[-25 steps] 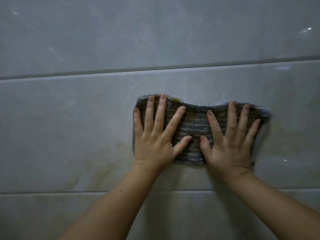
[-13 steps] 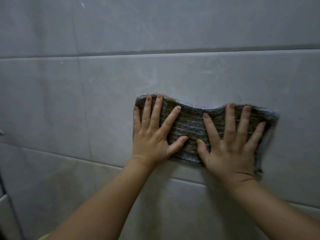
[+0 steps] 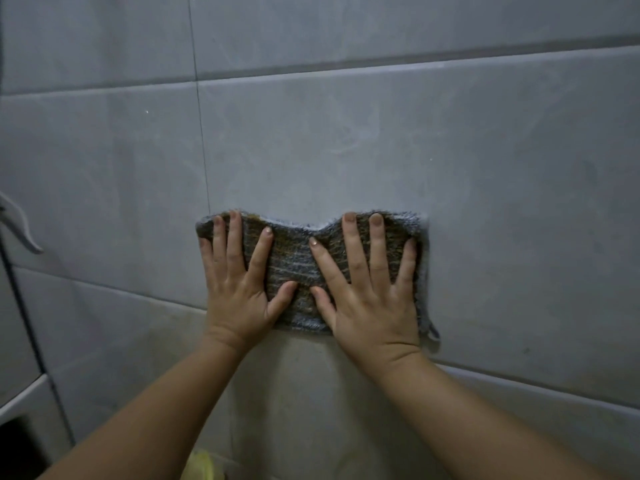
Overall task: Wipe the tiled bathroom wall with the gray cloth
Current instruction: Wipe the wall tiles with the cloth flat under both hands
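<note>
Mostly wall: large gray tiles (image 3: pixel 485 168) fill the frame, with a dull sheen and faint pale streaks in the upper centre. A horizontal grout line (image 3: pixel 381 64) crosses the top, tilted up to the right. A second grout line (image 3: pixel 519 379) runs lower, passing behind the hands. A thin vertical joint (image 3: pixel 202 150) drops from the top edge to the cloth's upper left corner. The tile below the lower line looks browner, stained.

Centre of frame: gray cloth (image 3: pixel 294 258), ribbed with ochre flecks, lies flat against the wall, its top edge dipping in the middle. A small loop (image 3: pixel 433 332) hangs at its lower right corner.

Left hand (image 3: pixel 239 292) is flat on the cloth's left half, fingers straight and spread. Right hand (image 3: pixel 374 306) lies likewise on the right half. The thumbs point inward, tips close but apart.

Left edge: a dark cord (image 3: pixel 24 323) runs downward, with a curved pale metal piece (image 3: pixel 20 230) beside it and a white ledge (image 3: pixel 20 393) lower left. Bottom edge: something yellow (image 3: pixel 202 465), blurred and unidentifiable.
</note>
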Motion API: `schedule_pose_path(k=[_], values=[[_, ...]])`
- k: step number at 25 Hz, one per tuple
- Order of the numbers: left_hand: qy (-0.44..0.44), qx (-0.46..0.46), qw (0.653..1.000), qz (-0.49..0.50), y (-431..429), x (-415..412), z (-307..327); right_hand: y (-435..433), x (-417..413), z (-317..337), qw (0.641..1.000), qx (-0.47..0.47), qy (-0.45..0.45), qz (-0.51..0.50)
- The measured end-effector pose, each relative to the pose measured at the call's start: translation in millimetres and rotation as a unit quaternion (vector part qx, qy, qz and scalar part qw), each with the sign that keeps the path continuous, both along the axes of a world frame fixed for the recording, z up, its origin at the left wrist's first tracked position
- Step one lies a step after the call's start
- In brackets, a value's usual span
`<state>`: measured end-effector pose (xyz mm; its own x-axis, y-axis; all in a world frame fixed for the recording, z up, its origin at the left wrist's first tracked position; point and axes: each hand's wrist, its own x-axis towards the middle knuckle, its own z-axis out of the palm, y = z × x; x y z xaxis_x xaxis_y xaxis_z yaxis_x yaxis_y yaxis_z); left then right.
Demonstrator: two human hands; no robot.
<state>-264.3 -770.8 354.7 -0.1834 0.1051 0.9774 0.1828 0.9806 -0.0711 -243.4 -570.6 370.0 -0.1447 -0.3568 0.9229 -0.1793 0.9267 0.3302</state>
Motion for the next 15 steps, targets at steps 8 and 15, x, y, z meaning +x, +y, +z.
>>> schedule_pose_path(k=[8, 15], values=[[-0.012, 0.027, 1.0, -0.01, 39.1, 6.3, -33.5, 39.6, 5.4, -26.1, 0.998, 0.054, -0.01, 0.018], [-0.01, 0.016, 1.0, -0.009, 96.6, 12.8, -38.8, 100.0, 15.7, -32.0, 0.998, 0.069, -0.008, 0.006]])
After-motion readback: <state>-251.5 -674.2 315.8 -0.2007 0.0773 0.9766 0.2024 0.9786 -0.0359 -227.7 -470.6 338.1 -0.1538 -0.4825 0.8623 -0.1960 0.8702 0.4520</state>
